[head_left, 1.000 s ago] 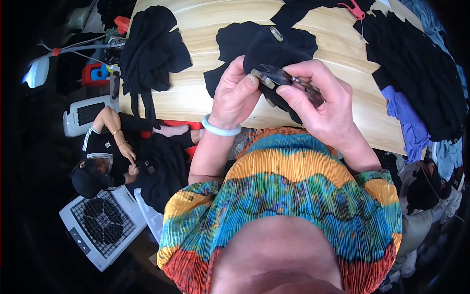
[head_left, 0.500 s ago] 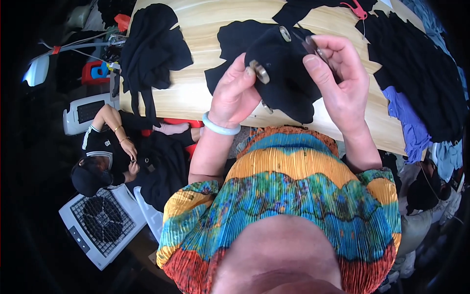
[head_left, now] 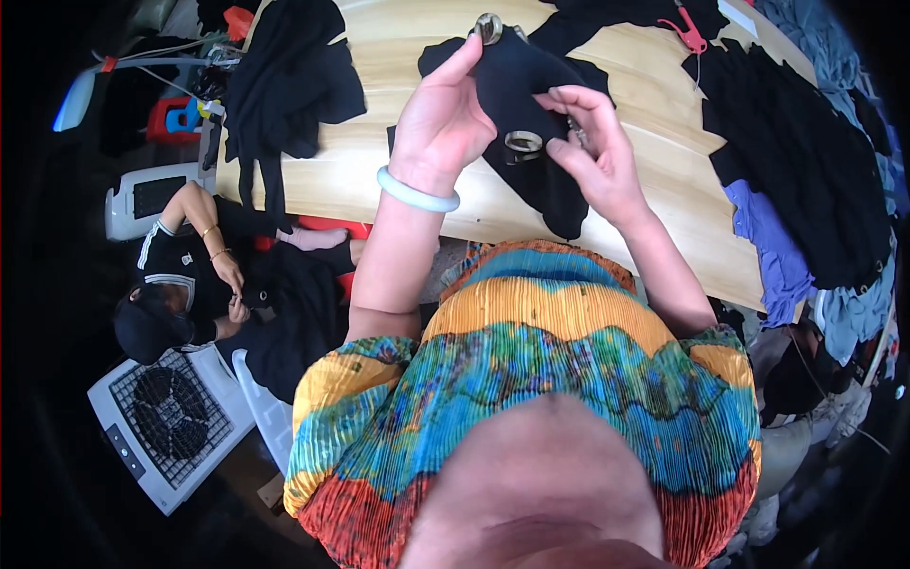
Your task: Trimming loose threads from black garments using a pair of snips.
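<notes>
My left hand (head_left: 441, 128) holds up a black knit garment (head_left: 517, 81) above the table, its thumb pressed near a large round button (head_left: 488, 28) with a shiny, pale rim. A second, ring-like button (head_left: 523, 144) hangs on the cloth beside the fingertips of my right hand (head_left: 604, 161). The right fingers are curled in a pinch around something small and metallic, mostly hidden behind them. The garment's lower end dangles over the table's near edge. A pale bangle circles my left wrist.
The wooden table (head_left: 389, 57) carries a black garment (head_left: 289, 85) at left and a black pile (head_left: 796, 161) with purple cloth (head_left: 768, 247) at right. A red air gun (head_left: 690, 40) lies at the back. At left sits a co-worker (head_left: 175, 294) near a box fan (head_left: 175, 417).
My left hand has risen away from me, turning the garment so its buttons sit differently. The right hand has moved down and left, closer to the lower button. The whole view has shifted slightly.
</notes>
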### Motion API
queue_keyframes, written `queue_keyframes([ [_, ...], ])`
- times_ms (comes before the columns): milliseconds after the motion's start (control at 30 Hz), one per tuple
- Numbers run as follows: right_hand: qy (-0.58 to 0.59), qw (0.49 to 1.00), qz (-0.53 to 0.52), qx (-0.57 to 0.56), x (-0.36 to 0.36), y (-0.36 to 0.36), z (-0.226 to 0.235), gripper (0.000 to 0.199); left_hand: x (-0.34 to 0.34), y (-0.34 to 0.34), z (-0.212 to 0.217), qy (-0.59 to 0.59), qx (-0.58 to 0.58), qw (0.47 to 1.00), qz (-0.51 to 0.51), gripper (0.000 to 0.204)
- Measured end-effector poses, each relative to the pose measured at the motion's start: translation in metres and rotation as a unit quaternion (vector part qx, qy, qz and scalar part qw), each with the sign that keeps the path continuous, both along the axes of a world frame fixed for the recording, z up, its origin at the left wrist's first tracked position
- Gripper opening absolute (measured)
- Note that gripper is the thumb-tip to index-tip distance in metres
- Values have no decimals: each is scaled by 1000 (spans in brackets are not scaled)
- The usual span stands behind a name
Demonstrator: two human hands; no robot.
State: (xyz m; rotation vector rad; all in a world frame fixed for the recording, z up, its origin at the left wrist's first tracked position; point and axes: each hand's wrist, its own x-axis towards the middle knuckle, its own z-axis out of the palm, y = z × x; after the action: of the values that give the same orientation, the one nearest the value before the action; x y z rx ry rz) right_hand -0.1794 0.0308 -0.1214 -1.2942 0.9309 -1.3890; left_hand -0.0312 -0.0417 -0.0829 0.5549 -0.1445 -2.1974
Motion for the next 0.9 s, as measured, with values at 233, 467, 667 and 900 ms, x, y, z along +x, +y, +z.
queue_keyframes([
  [233, -19, 997, -63, 33, 4, 1, 17, 30, -3, 0, -19, -84, -85, 993, -23, 30],
  [467, 44, 997, -54, 33, -4, 2, 49, 30, 6, 31, -16, -79, -176, 977, -93, 29],
  [667, 72, 996, -48, 33, -2, 3, 44, 31, 8, 34, -20, -37, -86, 991, -99, 21],
  [900, 118, 992, -25, 32, -10, 6, 45, 27, 1, 43, -15, 5, -62, 990, -125, 21],
])
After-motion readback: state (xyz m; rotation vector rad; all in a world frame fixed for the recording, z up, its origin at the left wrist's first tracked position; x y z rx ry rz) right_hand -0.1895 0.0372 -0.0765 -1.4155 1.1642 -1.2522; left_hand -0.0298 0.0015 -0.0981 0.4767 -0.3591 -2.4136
